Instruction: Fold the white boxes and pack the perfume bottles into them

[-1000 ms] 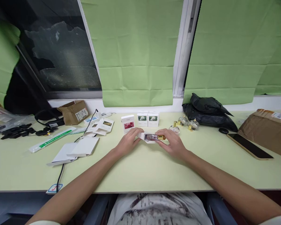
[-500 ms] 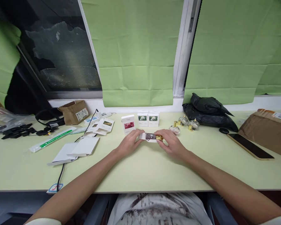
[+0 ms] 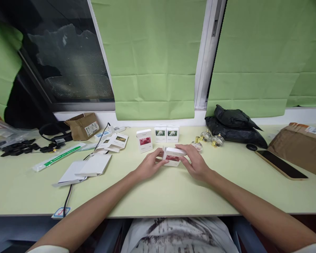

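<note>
Between my two hands is a small white perfume box point(image 3: 173, 159) with a red flower picture on its front. My left hand point(image 3: 150, 162) grips its left end, fingers behind and thumb in front. On the right end my right hand point(image 3: 196, 164) is closed, fingers over the top and thumb at the front. The bottle seen earlier is out of sight. Just behind stands another white box point(image 3: 144, 141) with a red picture, and beside it two white boxes point(image 3: 166, 134) with white flower pictures. Round glass perfume bottles point(image 3: 206, 135) with gold caps lie to the right.
Flattened white cartons point(image 3: 94, 164) and a green-and-white packet point(image 3: 59, 157) lie at left, near a brown cardboard box point(image 3: 83, 126) and a black cable point(image 3: 68, 196). At right are a black plastic bag point(image 3: 234, 126), a phone point(image 3: 281, 164) and a brown parcel point(image 3: 300, 146).
The dark bottle with the gold cap, held at the box a moment ago, no longer shows. The box now has its red picture facing me, and my right hand has shifted onto the box.
</note>
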The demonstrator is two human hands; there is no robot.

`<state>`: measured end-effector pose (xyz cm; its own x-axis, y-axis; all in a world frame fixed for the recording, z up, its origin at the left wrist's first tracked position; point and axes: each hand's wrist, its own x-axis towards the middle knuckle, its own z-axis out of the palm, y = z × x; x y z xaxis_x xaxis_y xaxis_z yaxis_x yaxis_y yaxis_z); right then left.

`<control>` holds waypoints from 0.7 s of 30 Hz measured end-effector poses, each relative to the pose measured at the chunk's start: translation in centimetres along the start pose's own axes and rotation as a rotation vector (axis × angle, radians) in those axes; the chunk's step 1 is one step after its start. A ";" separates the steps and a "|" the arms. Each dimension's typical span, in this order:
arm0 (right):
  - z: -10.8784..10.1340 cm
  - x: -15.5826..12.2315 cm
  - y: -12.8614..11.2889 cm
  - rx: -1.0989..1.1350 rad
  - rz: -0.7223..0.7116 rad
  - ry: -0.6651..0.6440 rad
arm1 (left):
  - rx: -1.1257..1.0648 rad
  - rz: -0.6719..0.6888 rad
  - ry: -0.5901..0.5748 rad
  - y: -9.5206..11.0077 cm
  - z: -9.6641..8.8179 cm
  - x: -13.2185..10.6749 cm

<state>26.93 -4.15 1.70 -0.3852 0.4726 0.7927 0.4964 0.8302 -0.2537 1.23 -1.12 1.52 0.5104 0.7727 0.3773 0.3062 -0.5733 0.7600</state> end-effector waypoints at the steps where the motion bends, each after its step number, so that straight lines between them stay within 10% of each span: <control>1: 0.1 0.0 0.0 0.010 0.013 0.010 | -0.024 -0.004 -0.006 0.0 0.1 0.0; 21: -0.2 -0.7 0.8 -0.108 -0.228 -0.005 | 0.290 0.234 -0.055 -1.1 -1.1 -0.4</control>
<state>27.76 -3.85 1.06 -0.5005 0.2789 0.8196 0.4769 0.8789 -0.0078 -0.19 -0.49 1.13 0.6336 0.6007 0.4875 0.3874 -0.7918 0.4721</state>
